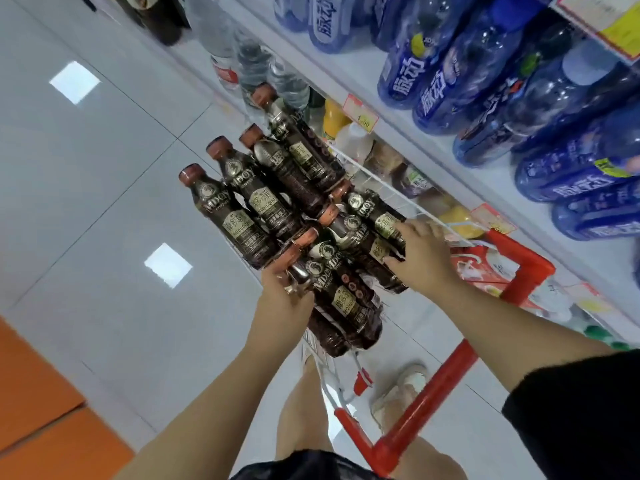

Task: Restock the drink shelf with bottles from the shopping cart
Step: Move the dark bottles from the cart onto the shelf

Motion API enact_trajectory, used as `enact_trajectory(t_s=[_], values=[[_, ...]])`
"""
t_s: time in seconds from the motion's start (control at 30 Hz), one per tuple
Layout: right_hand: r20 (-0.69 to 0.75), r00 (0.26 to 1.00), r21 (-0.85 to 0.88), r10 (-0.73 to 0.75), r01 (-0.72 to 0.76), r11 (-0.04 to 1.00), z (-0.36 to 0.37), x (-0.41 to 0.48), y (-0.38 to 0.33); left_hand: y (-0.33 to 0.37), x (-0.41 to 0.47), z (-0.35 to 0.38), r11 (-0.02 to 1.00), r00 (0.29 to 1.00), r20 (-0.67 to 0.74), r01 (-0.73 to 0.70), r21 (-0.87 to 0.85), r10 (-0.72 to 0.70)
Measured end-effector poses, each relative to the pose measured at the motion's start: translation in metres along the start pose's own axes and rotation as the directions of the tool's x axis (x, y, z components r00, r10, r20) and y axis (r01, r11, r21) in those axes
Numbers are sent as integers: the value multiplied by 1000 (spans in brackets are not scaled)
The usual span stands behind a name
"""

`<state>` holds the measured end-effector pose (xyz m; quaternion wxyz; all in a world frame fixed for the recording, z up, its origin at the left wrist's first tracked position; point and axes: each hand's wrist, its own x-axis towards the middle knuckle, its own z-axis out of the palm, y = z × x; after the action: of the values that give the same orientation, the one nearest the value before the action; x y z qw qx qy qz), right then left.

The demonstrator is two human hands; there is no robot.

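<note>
A cluster of dark-brown plastic coffee bottles with copper caps (labels read MDOY) lies tilted, caps pointing up-left, above the white wire shopping cart with a red handle, beside the white drink shelf.

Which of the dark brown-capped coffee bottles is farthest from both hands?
The topmost dark brown-capped coffee bottle, its cap nearest the clear water bottles; the rest lie lower.

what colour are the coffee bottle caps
Reddish-brown caps on the coffee bottles, shown best in the head view.
</note>
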<state>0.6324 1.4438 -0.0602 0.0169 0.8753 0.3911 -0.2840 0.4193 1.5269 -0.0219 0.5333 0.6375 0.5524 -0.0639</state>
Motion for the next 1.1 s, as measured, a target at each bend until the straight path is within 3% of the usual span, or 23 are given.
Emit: enact_trajectory(t_s=[0.13,0.27,0.33,0.5,0.67,0.73,0.9,1.1], values=[[-68,997,-35,-35,33,999,8,1,-5,5,12,25,933,985,-26,152,-326,-170],[-62,997,-128,-48,39,991,18,1,-3,15,20,41,897,946,-77,270,-349,-315],[-64,998,-154,-30,19,988,24,3,-6,15,19,47,874,942,-109,247,-418,-318],[-105,994,-95,29,-39,995,35,8,-18,5,8,40,865,987,-130,20,-502,-99],[-156,987,214,-25,59,975,4,-16,-13,24,-7,11,901,985,-147,-148,-408,95],[-136,991,393,-4,58,918,-26,-39,-12,42,-17,5,886,984,-154,-149,-439,89],[-125,992,575,22,55,816,-100,-101,16,106,-58,15,831,988,-91,-152,-535,123],[-159,980,714,119,31,699,-168,-197,75,190,-136,66,601,957,135,-49,-798,257]])
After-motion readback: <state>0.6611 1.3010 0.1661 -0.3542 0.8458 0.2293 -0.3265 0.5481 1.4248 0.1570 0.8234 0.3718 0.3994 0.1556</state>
